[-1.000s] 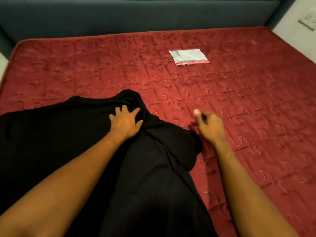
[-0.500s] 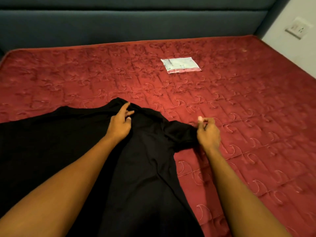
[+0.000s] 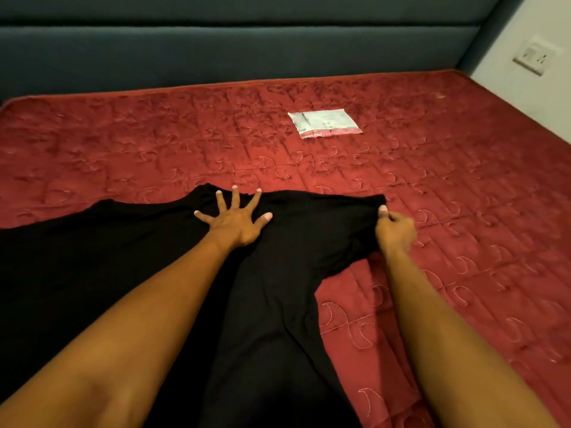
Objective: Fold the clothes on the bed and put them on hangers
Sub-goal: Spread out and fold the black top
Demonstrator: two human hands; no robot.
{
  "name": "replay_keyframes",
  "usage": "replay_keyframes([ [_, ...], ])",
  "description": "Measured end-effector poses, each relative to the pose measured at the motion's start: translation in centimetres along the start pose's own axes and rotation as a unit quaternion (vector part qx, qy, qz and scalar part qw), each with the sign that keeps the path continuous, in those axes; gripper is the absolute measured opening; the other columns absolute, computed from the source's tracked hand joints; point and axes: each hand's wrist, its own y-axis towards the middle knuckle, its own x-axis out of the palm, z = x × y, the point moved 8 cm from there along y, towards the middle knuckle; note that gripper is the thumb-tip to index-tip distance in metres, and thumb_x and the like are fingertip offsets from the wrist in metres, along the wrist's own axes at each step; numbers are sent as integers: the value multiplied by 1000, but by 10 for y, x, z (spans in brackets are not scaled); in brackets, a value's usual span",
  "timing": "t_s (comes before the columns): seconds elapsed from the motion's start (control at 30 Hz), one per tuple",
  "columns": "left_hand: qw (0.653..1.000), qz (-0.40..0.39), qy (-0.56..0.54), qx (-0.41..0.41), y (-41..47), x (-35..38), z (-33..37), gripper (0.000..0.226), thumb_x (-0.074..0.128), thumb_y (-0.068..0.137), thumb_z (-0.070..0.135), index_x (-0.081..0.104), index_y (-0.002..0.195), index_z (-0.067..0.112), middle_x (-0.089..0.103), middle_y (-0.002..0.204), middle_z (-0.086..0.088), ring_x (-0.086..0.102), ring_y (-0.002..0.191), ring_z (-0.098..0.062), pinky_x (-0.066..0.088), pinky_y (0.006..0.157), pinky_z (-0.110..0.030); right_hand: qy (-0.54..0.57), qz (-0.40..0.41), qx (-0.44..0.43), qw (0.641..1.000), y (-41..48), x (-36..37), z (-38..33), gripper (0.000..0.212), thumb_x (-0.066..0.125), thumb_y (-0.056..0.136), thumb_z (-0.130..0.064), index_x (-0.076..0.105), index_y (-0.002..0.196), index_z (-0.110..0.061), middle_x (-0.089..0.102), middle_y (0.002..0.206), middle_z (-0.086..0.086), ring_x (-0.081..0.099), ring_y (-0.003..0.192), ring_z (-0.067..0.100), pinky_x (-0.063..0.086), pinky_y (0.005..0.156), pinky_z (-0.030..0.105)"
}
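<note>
**Head view, forward and down.** A bed (image 3: 448,230) with a red quilted mattress bearing stitched crescent motifs fills most of the field.

- **Garment:** A black garment (image 3: 278,304) lies spread on the near half of the bed, occupying the field from 6 o'clock round to 9 o'clock. Its far edge runs across the middle of the view. A sleeve-like flap extends toward 3 o'clock.
- **Left hand:** The left hand (image 3: 234,222) rests palm down on the garment just inside that far edge, near the centre of the view. It is released, with all five fingers straight and splayed wide. The longest fingertips reach the cloth's edge at 12 o'clock of the palm.
- **Right hand:** The right hand (image 3: 395,231) lies at 3 o'clock of the left hand and well apart from it. It is grasping the garment, with thumb and curled fingers pinching the outer end of the flap.
- **Forearms:** Both forearms are bare and enter from the lower edge. The left crosses over the cloth, and the right passes over bare mattress beside it.
- **Packet:** A flat white packet (image 3: 324,123) with a red strip along its near edge lies on the mattress at 1 o'clock of the left hand, well apart from the garment.
- **Surroundings:** A dark blue padded headboard (image 3: 247,50) spans 12 o'clock. A white wall socket (image 3: 536,58) sits on the pale wall at 2 o'clock.
</note>
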Motion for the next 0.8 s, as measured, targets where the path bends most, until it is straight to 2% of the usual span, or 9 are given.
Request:
replay_keyframes([
  [0.1,996,81,-41,7,-9,-6,1,71,20,97,74,-11,156,50,-14,169,-10,-16,153,-40,-3,107,-82,6,-21,70,997,-6,9,17,66,39,105,-59,71,96,-2,68,103,23,63,102,40,43,82,40],
  [0.17,983,173,-54,19,-25,-11,-6,67,24,102,62,4,162,38,3,169,-17,-6,155,-39,2,116,-76,13,-85,42,995,-3,24,20,51,60,96,-56,65,68,-14,64,73,9,62,76,31,48,76,41],
  [0.23,982,185,-29,25,-35,-1,-15,66,24,103,60,16,162,31,10,169,-16,-3,156,-36,3,119,-70,-11,-149,0,989,-1,36,19,36,77,86,-33,61,60,-15,58,59,-2,55,59,20,44,63,35],
  [0.37,996,84,33,24,-27,19,-17,74,13,97,74,5,161,40,-10,170,-8,-17,155,-33,-6,116,-72,-24,-51,-31,998,11,23,17,10,70,94,-19,72,89,-10,66,82,5,62,80,25,43,74,32],
  [0.47,998,66,6,22,-26,10,-11,73,15,97,75,7,161,41,-10,170,-9,-19,154,-36,-8,114,-73,-35,1,-16,999,2,14,23,31,67,97,-33,70,107,-4,73,105,17,66,99,32,47,88,36],
  [0.57,986,162,5,46,-43,1,-10,66,22,101,65,22,160,35,4,169,-16,-8,155,-37,-1,118,-69,-48,-101,5,994,-6,25,32,44,80,83,-51,64,97,-14,71,102,11,67,97,28,51,82,33],
  [0.67,983,180,9,31,-52,8,-17,65,25,102,60,30,159,29,15,168,-16,2,156,-36,7,121,-66,-14,-235,27,972,-5,33,42,68,97,52,-20,58,108,-19,70,112,7,68,103,24,56,93,40],
  [0.73,989,143,35,18,-48,16,-20,65,24,102,62,24,160,32,13,168,-14,3,156,-36,10,120,-66,-70,-189,-1,979,7,21,34,67,91,57,-10,62,117,-11,71,113,14,67,100,25,53,88,33],
  [0.8,985,168,42,11,-42,4,-19,57,29,105,56,38,155,31,28,164,-14,19,151,-38,21,115,-64,-171,-107,-43,979,12,15,14,51,79,72,-11,61,120,-8,68,119,18,65,107,32,51,87,35],
])
